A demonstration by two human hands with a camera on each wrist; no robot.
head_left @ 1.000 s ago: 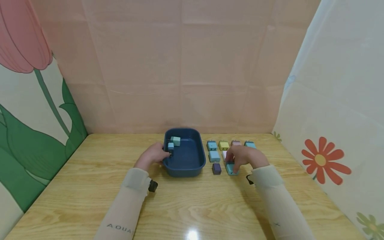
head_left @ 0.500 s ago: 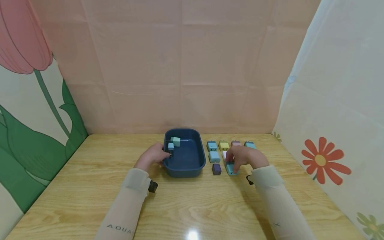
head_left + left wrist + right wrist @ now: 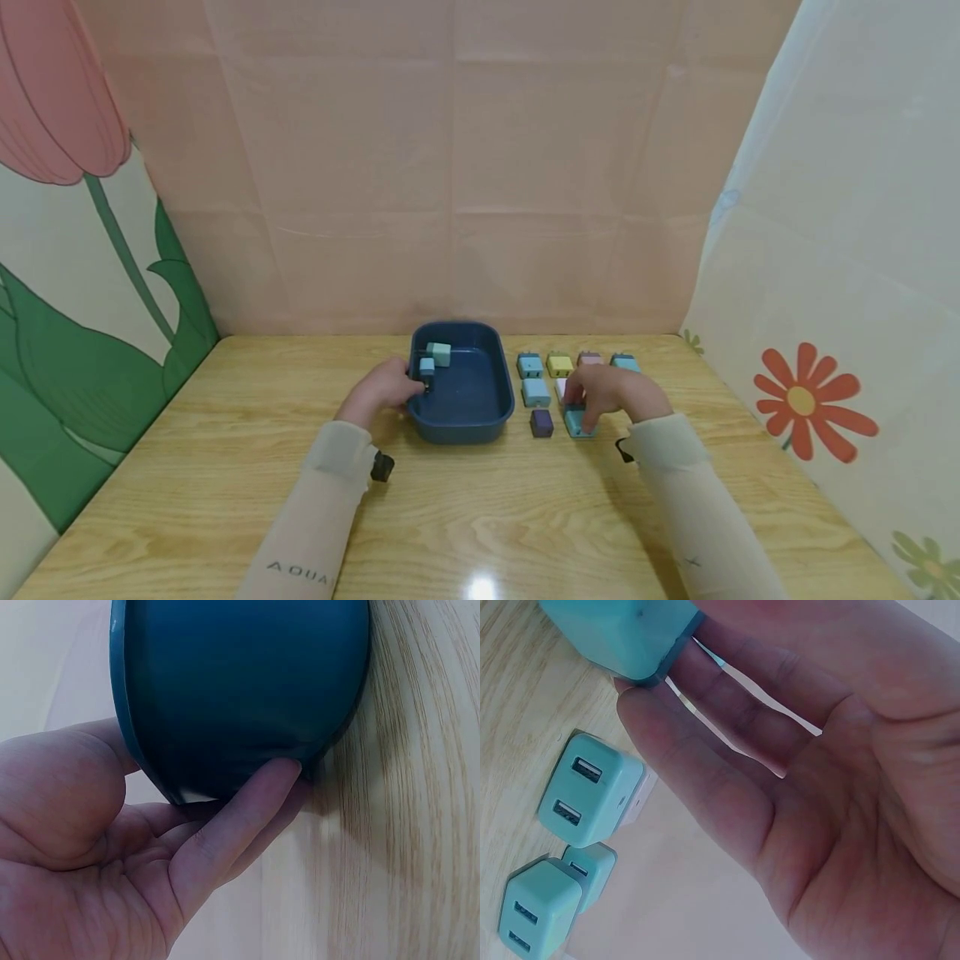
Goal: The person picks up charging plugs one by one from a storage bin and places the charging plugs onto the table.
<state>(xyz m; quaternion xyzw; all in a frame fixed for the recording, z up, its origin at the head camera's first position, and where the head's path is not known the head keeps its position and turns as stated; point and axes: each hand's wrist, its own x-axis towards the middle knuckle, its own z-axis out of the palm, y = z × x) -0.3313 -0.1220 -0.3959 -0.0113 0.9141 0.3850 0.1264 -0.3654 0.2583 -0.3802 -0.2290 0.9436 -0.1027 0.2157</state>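
Observation:
On the left side of the dark blue plastic tub point(image 3: 465, 429), my left hand point(image 3: 386, 383) grips the rim, thumb over the edge. The left wrist view shows its fingers point(image 3: 240, 817) against the tub's outer wall point(image 3: 247, 682). Inside the tub lie a mint charger plug point(image 3: 440, 354) and a small light blue one point(image 3: 427, 366). My right hand point(image 3: 611, 390) holds a light blue charger plug point(image 3: 579, 422) at the front of the rows, fingers around its sides. Seen from the right wrist, that plug point(image 3: 622, 634) sits at the fingertips, partly cut off by the frame.
Beside the tub, charger plugs stand in rows: light blue point(image 3: 529, 365), yellow point(image 3: 559, 364), pink point(image 3: 590, 357) and blue point(image 3: 625, 362) at the back. Nearer are another light blue plug point(image 3: 536, 392), a partly hidden whitish one point(image 3: 561, 388) and a dark purple one point(image 3: 542, 422).

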